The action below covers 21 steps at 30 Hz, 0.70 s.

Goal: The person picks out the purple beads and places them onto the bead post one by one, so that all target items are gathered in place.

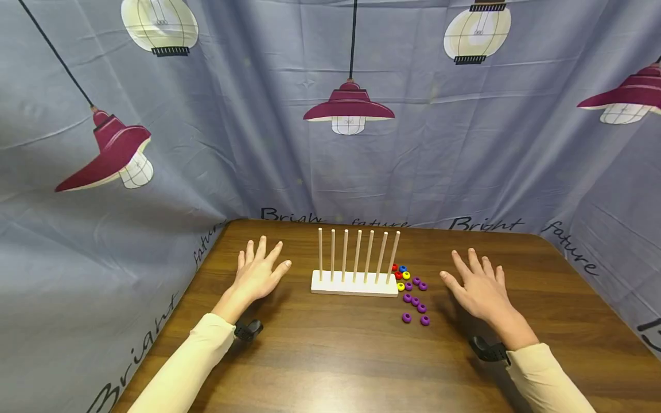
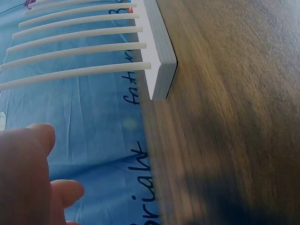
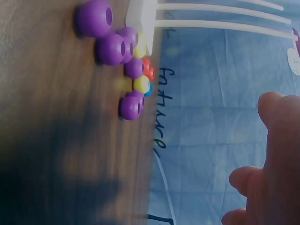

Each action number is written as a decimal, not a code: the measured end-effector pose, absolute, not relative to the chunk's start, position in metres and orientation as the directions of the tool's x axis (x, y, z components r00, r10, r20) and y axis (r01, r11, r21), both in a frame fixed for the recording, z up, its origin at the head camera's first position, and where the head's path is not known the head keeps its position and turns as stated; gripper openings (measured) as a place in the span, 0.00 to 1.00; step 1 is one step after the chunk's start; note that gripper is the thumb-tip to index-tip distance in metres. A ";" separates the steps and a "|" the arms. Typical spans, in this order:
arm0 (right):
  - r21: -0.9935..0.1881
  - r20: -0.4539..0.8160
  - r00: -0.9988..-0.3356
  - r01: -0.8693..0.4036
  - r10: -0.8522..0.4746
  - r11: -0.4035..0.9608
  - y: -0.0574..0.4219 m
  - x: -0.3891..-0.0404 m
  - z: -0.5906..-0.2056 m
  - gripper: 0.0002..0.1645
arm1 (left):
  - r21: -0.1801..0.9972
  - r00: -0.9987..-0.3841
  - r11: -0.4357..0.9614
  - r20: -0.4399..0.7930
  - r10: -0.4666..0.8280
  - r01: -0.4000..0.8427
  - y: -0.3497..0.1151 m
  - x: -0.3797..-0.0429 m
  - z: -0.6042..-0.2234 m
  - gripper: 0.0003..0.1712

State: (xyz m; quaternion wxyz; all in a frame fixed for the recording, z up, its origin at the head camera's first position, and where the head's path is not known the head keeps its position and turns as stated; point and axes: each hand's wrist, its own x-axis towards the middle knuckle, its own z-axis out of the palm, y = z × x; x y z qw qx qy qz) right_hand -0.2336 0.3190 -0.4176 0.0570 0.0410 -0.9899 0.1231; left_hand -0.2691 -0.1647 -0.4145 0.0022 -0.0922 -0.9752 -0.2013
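A white base (image 1: 354,285) bearing a row of several thin upright wooden pegs (image 1: 345,255) stands on the table. Beside its right end lie several round beads with holes: purple beads (image 1: 415,301), yellow beads (image 1: 400,287), red beads (image 1: 398,275) and a blue bead (image 1: 403,268). My left hand (image 1: 256,275) is held left of the base, fingers spread, touching none of these things. On the other side, my right hand (image 1: 481,289) is spread out to the right of the beads, apart from them. Both hands hold nothing.
The brown wooden table (image 1: 320,355) reaches to a grey-blue curtain (image 1: 413,172) printed with lamps and lettering, which hangs behind it and at both sides. Each wrist wears a small black camera, such as the left wrist camera (image 1: 249,330).
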 end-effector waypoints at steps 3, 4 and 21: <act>-0.247 0.117 -0.991 -0.091 -0.064 0.965 0.318 -0.234 -0.420 0.49 | 0.388 -0.982 0.903 0.045 0.184 0.187 -0.164 -0.270 -0.415 0.41; -0.249 0.116 -0.991 -0.090 -0.063 0.964 0.318 -0.234 -0.421 0.49 | 0.389 -0.981 0.901 0.046 0.187 0.190 -0.163 -0.270 -0.415 0.40; -0.249 0.102 -0.992 -0.093 -0.069 0.964 0.316 -0.237 -0.427 0.50 | 0.379 -0.973 0.898 0.037 0.228 0.225 -0.152 -0.276 -0.425 0.41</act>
